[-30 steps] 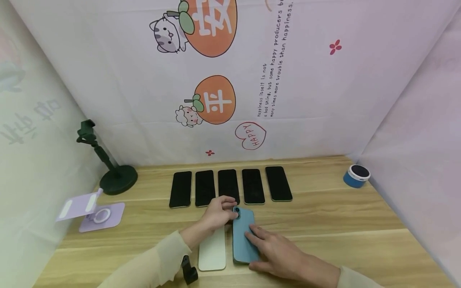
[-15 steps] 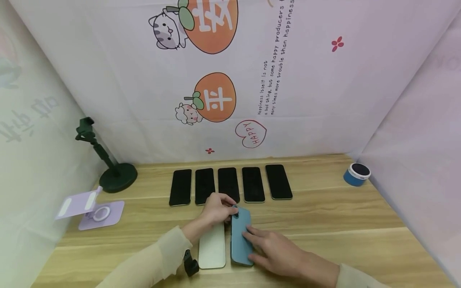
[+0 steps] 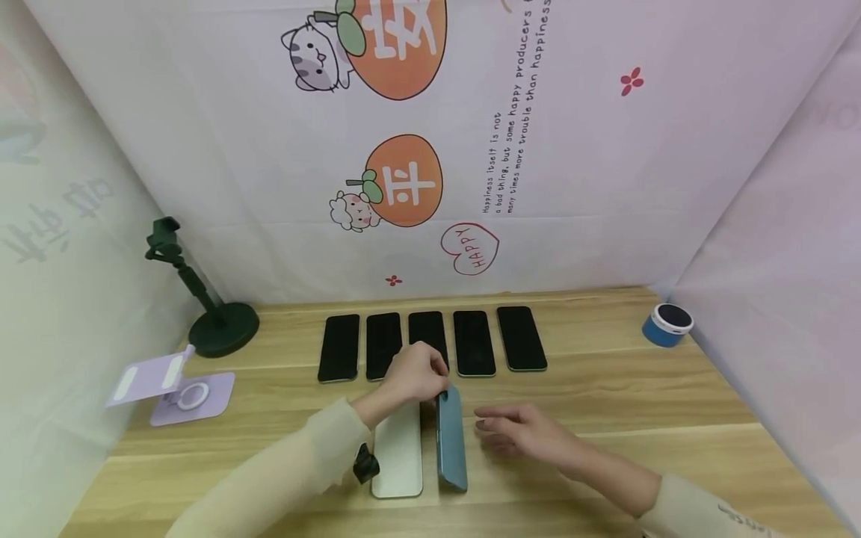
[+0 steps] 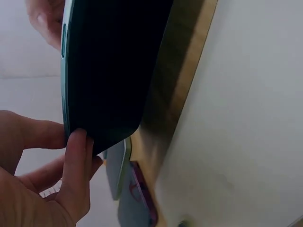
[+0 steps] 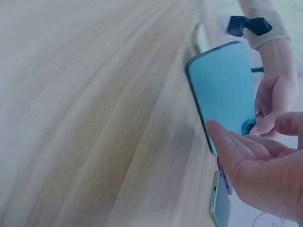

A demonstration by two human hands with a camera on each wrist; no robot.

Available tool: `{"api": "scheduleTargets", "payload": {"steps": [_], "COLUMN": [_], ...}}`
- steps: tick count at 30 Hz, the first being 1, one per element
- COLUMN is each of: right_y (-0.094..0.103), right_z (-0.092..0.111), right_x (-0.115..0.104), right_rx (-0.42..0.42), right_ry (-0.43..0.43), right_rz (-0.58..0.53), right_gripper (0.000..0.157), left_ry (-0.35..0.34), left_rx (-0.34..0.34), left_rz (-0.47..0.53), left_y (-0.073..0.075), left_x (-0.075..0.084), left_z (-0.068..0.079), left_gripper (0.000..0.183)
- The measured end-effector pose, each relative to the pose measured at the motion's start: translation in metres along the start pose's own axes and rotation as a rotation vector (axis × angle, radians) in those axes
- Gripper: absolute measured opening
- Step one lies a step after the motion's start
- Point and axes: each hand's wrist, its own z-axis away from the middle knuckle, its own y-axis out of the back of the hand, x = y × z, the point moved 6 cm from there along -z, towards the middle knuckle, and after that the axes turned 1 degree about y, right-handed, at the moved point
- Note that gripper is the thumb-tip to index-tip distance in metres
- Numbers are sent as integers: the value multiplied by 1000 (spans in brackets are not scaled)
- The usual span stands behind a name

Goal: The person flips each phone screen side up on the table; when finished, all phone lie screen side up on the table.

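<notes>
My left hand [image 3: 417, 371] pinches the top end of a blue phone [image 3: 451, 441], which stands tilted up on its long edge. In the left wrist view the fingers [image 4: 78, 156] grip a corner of the phone, its dark screen side facing that camera. The right wrist view shows its blue back [image 5: 222, 90] and a round camera lens near the left fingers. My right hand [image 3: 531, 433] is off the phone to its right, fingers loosely extended. A pale, whitish phone [image 3: 397, 459] lies flat to the left, under my left wrist.
Several black-screened phones [image 3: 474, 344] lie in a row at the back of the wooden table [image 3: 605, 388]. A dark green stand [image 3: 223, 329] and a lilac folding holder [image 3: 218, 396] are at the left. A small blue and white cylinder [image 3: 666, 326] stands at the back right.
The blue phone was lying nearly flat under both hands. My left hand has tilted it up onto its edge, and my right hand has come off it to the right.
</notes>
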Motion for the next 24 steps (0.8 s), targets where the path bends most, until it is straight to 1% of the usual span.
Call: {"api": "scheduleTargets", "payload": {"steps": [2,3,6,8,12,15,17,21,24], "right_y": [1,2,3,4,8,10,11,10,10], "right_z": [1,2,3,4,4,4,4,2,1], "right_x": [3,4,5,6,9,12,13,15,16], "right_rx": [-18,-25,-30,-17,44,117,160,210,236], "right_ry": [-58,-80,-107,-112,-119,-129,-134,-137,-150], "right_rz": [-115,-148,-213,-235,-253,-249,-241,-210,-179], "right_gripper": [56,58,59,58,56,51,47,40,37], "left_ry": [-19,-26,-49,-61,-86,-87,-78,-53,-36], "left_rx": [-8,-14,-21,-32,-44,-45,-38,-21,-19], "left_rz": [-57,-78,-129,-154,-182,-179,-166,-121,-110], "left_y": [1,1,-2,-6,-14,-20,-23,-30,-34], "left_x": [8,12,23,31,43,49,50,49,48], "left_z": [-3,-4,-6,-8,-13,-17,-19,-19,-20], "left_gripper": [21,25,34,40,50,54,52,42,46]}}
